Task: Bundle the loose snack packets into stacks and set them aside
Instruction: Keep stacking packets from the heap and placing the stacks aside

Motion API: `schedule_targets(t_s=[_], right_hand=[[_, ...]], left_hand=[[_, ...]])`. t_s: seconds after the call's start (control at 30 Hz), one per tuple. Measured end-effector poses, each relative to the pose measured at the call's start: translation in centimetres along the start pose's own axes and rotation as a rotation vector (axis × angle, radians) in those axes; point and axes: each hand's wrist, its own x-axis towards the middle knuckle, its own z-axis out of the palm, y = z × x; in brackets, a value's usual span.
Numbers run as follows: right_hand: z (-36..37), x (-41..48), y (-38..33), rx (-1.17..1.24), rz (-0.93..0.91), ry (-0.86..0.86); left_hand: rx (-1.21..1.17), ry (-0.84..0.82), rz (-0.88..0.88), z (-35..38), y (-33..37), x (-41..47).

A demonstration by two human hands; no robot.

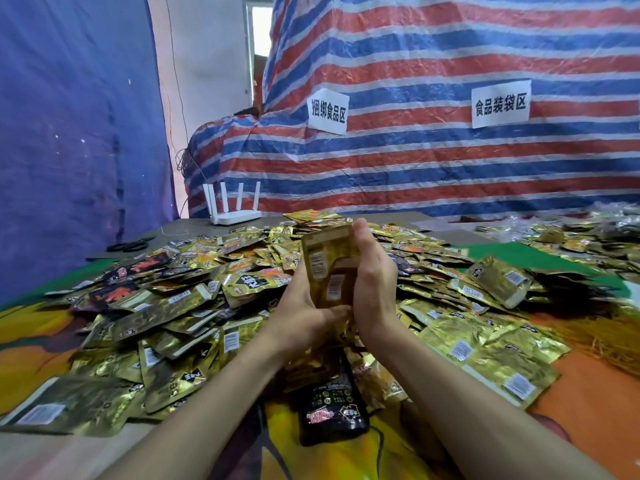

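Bright, even daylight, with a blown-out opening [260,29] glowing at the top edge. The gold packets [173,306] flash hard glints. Soft shadow under the forearms [207,410]. Edges of the table [194,225] bow with wide-angle distortion; the stack [329,268] smears slightly.

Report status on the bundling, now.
Left hand and right hand grip one stack of gold packets, held upright. No band visible on it. Loose packets heaped underneath and all around.
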Motion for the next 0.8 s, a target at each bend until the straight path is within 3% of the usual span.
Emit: schedule_targets(t_s=[0.3,0.5,0.63,0.8], right_hand=[[-0.3,0.3,-0.7,0.094,0.150,0.016],[-0.2,-0.1,-1.0,0.032,0.086,-0.025],[-0.2,-0.1,-0.8,0.182,0.141,-0.177],[-1.2,0.4,-1.8,-0.117,-0.004,-0.140]], left_hand=[[0.430,-0.025,-0.053,-0.1,0.8,-0.2],[0.209,0.019,0.012,-0.3,0.3,-0.1],[0.148,-0.056,-0.029,-0.1,0.1,-0.1],[0.119,0.018,0.007,0.4,0.1,-0.3]])
